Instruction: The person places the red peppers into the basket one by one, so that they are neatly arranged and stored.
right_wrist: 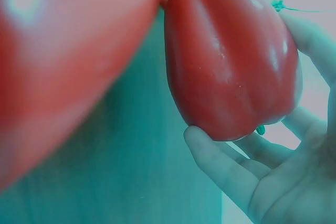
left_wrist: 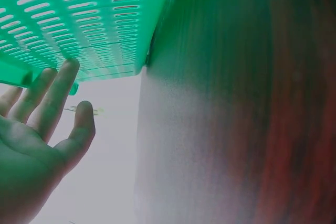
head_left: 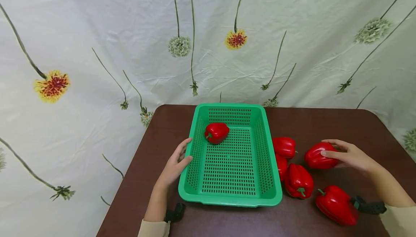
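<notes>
Green basket (head_left: 227,201), perhaps steadied at nine o'clock by spread left hand (head_left: 174,166). Pepper (head_left: 315,156) at three, cupped in right hand (head_left: 352,156), presumably for roundness.

There're 6 peppers (head_left: 316,159), 1 bskt (head_left: 229,201), 2 hands (head_left: 173,167) (head_left: 355,156), 1 tbl (head_left: 144,161).

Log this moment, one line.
right grip: holds red pepper; left grip: at green basket; inside: one pepper; table: four more peppers

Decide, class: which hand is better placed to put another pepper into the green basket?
Probably the right hand: it grips a red pepper, and other peppers lie nearby; the left hand is at the left edge of the green basket, across from them.
</notes>
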Tool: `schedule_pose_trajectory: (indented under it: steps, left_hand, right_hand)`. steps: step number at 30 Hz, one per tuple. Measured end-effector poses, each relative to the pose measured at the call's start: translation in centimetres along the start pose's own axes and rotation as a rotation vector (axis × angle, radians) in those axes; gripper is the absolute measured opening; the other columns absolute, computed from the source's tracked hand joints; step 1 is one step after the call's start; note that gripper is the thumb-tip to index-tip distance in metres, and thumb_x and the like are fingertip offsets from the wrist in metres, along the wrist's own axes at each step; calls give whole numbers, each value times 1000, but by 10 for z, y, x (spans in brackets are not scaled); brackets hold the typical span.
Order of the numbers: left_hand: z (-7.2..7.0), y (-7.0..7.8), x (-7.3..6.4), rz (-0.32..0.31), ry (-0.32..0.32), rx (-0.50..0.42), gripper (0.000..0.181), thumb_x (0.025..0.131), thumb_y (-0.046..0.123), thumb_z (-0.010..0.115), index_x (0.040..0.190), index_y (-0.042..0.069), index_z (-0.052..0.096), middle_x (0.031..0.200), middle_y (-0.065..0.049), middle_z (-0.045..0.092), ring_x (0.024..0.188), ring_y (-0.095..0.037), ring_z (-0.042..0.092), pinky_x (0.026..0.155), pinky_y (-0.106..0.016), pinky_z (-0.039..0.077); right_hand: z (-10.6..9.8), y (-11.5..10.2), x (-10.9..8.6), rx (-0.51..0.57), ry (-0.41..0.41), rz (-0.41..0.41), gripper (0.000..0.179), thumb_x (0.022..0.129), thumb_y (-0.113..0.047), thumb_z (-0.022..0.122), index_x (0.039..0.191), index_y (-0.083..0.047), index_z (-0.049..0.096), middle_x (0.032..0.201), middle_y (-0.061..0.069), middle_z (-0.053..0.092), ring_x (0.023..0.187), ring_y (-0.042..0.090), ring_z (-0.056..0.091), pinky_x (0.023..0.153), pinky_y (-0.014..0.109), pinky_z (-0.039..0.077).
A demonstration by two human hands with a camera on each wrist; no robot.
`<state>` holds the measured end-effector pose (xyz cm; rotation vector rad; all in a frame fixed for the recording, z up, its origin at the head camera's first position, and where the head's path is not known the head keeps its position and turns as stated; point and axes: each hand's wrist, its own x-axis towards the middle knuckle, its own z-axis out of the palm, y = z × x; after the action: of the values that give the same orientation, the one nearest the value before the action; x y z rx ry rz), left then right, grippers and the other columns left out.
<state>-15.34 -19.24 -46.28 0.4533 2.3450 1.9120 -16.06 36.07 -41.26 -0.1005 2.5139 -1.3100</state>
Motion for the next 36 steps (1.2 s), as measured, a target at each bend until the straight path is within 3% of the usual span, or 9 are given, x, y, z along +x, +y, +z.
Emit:
schedule_pose_trajectory:
  steps: [14,19,27,36]
  left_hand:
    - [0,0,0,-4,-6,0,57,102,17,52,154,15,28,160,-17,15,145,-39,16,112,-61,15]
    - [0,-1,0,-8,2,1,57,102,17,52,154,16,28,160,-17,16,145,-38,17,112,-61,16]
    - [1,0,0,-7,4,0,57,102,17,52,154,16,29,160,-17,16,145,-38,18,112,-60,17]
    - [1,1,-1,-10,4,-12,57,102,17,52,154,16,28,160,-17,15,145,-38,17,112,-61,17]
  right_hand:
    - [-6,-39,15,16,6,-73,62,98,-24,59,145,7,33,133,34,42,92,17,64,74,42,58]
    - [-2,-54,24,36,-1,-96,62,99,-25,59,146,5,34,134,32,42,92,15,64,73,38,58]
    - [8,-71,37,86,-29,-144,59,98,-22,60,145,5,36,131,28,44,92,16,64,76,46,57]
    - [23,-91,57,135,-78,-173,59,98,-22,60,146,3,36,133,27,45,94,19,64,78,43,57]
